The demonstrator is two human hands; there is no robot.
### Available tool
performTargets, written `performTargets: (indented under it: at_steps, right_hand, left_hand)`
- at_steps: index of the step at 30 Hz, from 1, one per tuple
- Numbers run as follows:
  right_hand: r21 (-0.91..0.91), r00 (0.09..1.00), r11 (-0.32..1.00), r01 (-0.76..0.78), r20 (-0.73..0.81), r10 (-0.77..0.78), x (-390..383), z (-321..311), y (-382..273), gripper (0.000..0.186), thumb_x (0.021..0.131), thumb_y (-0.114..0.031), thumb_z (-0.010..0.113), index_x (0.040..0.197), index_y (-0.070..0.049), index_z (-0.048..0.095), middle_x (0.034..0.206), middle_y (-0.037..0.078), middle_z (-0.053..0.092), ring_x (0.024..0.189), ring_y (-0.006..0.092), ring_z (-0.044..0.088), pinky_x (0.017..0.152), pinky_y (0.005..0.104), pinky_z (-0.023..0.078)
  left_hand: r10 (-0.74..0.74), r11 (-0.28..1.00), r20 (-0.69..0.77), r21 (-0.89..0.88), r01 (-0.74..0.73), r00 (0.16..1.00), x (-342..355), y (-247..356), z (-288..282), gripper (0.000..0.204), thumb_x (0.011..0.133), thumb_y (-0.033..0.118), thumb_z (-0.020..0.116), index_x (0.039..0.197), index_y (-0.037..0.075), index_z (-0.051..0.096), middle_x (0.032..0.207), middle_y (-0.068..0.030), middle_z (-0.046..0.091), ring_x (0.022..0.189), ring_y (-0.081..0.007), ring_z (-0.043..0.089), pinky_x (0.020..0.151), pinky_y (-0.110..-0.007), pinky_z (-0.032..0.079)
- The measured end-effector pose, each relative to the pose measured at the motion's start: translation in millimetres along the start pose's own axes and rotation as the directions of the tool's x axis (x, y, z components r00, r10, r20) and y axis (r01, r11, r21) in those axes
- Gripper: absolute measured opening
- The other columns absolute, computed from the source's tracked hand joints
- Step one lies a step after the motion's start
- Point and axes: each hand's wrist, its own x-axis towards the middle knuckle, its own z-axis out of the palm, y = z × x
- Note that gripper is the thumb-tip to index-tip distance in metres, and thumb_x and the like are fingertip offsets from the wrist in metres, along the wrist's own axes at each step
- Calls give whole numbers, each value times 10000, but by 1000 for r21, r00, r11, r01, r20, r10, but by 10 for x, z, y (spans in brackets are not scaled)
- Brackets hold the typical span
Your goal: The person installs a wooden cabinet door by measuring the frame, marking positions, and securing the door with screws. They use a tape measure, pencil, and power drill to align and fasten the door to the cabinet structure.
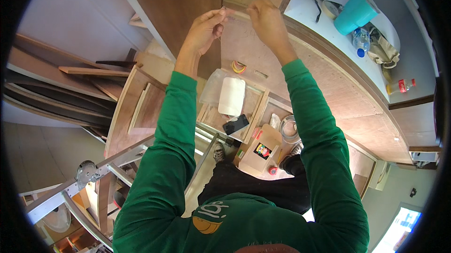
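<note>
Both arms reach up and away from me to the top of a plywood panel (244,41). My left hand (203,33) is closed in a pinch, thumb against forefinger, beside the edge of a dark brown wooden board (178,3). Whatever lies between those fingertips is too small to name. A short gap to the right, my right hand (268,23) has its fingers curled together at the panel's upper wooden edge. Its fingertips are partly hidden, and I cannot make out what they hold.
Below my hands are a white roll (231,96), a black phone (236,124), a tape roll (238,67) and a cardboard box (258,152). A shelf at right bears a turquoise tumbler (356,12) and bottles (361,41). An aluminium ladder (66,192) stands lower left, near stacked boards (56,88).
</note>
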Motion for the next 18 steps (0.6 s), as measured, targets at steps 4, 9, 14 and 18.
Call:
performTargets:
  at_steps: [4, 9, 14, 18]
  right_hand:
    - [107, 999, 994, 20, 35, -23, 16, 97, -46, 127, 934, -124, 660, 944, -6, 706, 990, 203, 681, 899, 410, 674, 796, 481, 533]
    - [113, 998, 992, -62, 28, 59, 17, 198, -46, 110, 918, -98, 665, 945, 0, 706, 979, 205, 679, 906, 402, 669, 803, 465, 526]
    - [96, 992, 995, -30, 129, 17, -69, 251, 26, 128, 924, -116, 657, 952, -1, 707, 999, 212, 676, 946, 406, 665, 819, 462, 527]
    - [38, 975, 998, -49, 220, 39, -120, 285, 85, 126, 929, -125, 657, 972, -23, 717, 1029, 205, 676, 971, 414, 664, 835, 473, 529]
  left_hand:
    - [80, 994, 99, -82, -72, 992, 112, -29, 13, 244, 1041, 154, 636, 1227, -5, 646, 940, -5, 645, 813, -86, 568, 745, -208, 485]
    - [107, 924, 1, -370, -99, 994, 164, -291, 59, 271, 1034, 56, 617, 1293, -21, 592, 999, -46, 671, 923, -123, 642, 867, -243, 557]
    - [84, 939, 34, -337, -68, 996, 184, -685, -71, 265, 1030, 73, 632, 1273, -30, 602, 1032, -48, 666, 904, -120, 635, 849, -227, 542]
    - [36, 972, -11, -233, -37, 999, 180, -838, -99, 263, 1026, 95, 650, 1255, -29, 615, 1026, -38, 665, 901, -114, 625, 845, -218, 531]
